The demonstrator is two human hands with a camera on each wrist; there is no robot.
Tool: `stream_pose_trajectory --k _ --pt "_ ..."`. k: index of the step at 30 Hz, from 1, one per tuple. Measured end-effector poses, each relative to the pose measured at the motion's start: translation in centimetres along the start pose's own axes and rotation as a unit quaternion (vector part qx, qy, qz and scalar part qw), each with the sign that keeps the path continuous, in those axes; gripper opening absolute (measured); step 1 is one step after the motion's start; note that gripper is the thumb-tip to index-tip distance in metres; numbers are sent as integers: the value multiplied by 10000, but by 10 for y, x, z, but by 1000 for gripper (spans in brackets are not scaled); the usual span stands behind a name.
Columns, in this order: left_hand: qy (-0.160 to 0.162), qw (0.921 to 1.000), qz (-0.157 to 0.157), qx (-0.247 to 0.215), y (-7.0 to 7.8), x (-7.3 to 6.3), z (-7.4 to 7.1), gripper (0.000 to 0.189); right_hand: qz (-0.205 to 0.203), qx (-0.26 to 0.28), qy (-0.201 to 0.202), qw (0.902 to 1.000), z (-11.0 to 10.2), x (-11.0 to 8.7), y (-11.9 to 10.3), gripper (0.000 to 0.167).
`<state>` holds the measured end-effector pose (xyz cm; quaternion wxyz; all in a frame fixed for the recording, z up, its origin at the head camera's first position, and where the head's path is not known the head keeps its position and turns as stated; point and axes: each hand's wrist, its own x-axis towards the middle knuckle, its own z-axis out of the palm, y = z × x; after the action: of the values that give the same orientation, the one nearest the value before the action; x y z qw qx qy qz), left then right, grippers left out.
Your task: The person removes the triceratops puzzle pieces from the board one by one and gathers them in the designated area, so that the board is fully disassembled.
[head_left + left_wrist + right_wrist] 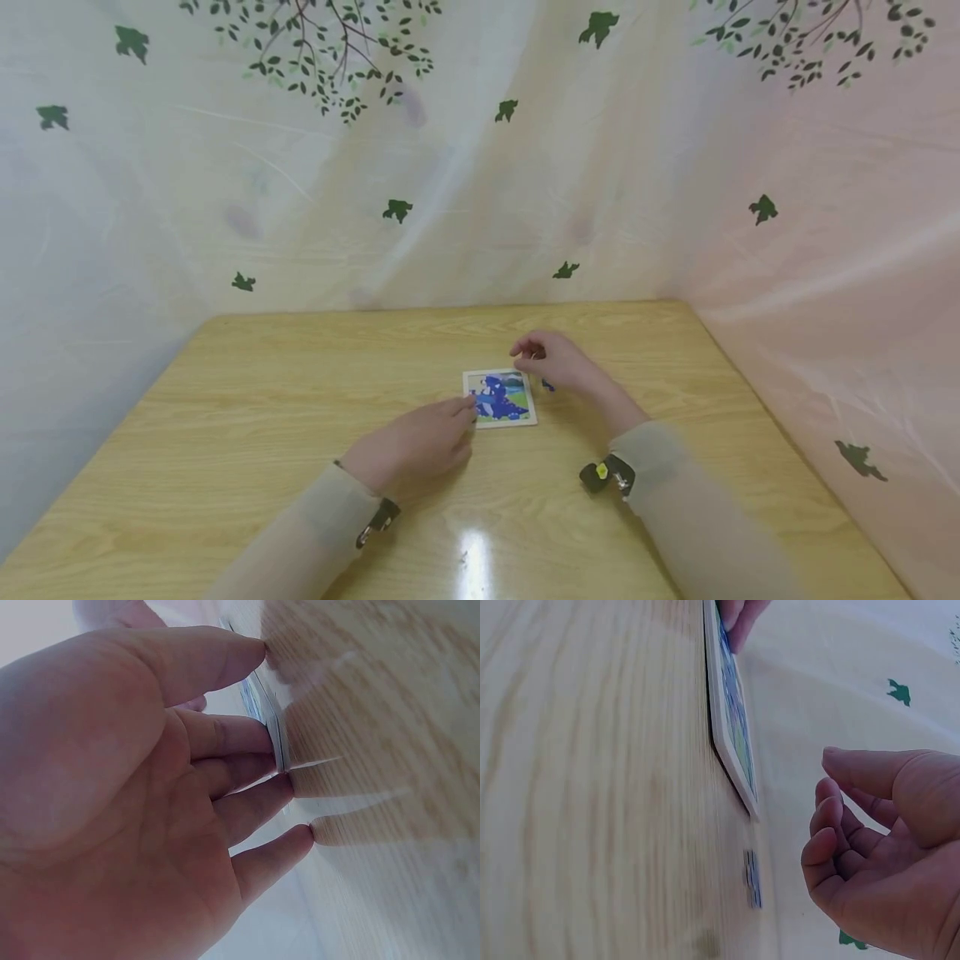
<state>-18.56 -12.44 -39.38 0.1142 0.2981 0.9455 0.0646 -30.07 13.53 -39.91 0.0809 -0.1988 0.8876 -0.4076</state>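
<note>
A small jigsaw puzzle (498,400) in a white frame, with a blue and purple cartoon dinosaur on it, lies on the table. My left hand (420,439) rests at its left side, fingertips on the frame's edge and the tabletop. The left wrist view has these fingers (255,806) fairly straight and spread. Above the puzzle's upper right corner hovers my right hand (557,360), its fingers loosely curled with nothing visible between thumb and fingertips. Just right of the frame lies a loose dark blue puzzle piece (548,385), seen edge-on in the right wrist view (752,879).
The light wooden table (300,375) reaches back to a pale curtain (450,167) printed with leaves and branches. More curtain hangs along the right edge. Both wrists carry dark straps, with a small black device (596,476) at the right one.
</note>
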Motion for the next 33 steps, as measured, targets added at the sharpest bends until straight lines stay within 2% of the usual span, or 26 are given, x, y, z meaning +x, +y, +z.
stream_pose_trajectory --k 8,15,22,33 --pt "37 10000 6 9 0 0 1 59 -66 -118 -232 9996 20 10 -12 21" --pt "-3 9999 70 110 2 1 -1 59 -37 -264 -485 9985 34 10 -20 20" --pt "60 9996 200 208 2 3 -1 58 -38 -357 -731 9967 35 7 -26 21" --pt "47 9997 210 153 3 2 -3 58 -130 -486 -953 9942 37 10 -21 23"
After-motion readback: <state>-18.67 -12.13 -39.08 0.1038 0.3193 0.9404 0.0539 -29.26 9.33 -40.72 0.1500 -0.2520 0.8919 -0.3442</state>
